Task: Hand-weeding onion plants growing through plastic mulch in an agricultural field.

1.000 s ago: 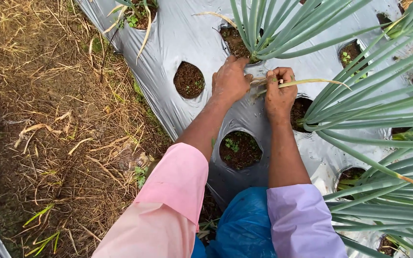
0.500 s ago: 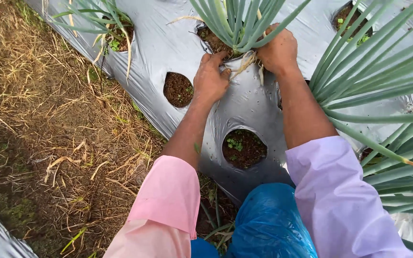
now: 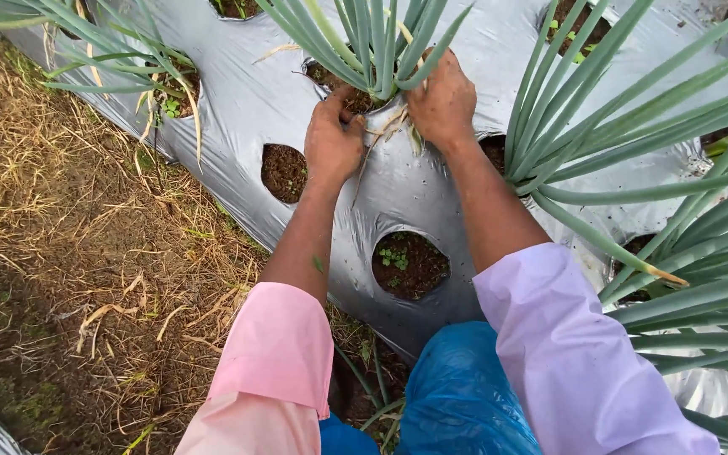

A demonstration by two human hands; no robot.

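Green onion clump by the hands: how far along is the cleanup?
Done: nothing clearly finished. In hand: left hand and right hand are at the base of the long-leaved green onion clump, among dry yellow leaves, in a hole of the silver plastic mulch sheet. Left: the neighbouring clump shows dry leaves too.

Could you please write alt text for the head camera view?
Both hands, left hand and right hand, grip the base of a green onion plant growing through a hole in silver plastic mulch. Dry straw covers the ground to the left.
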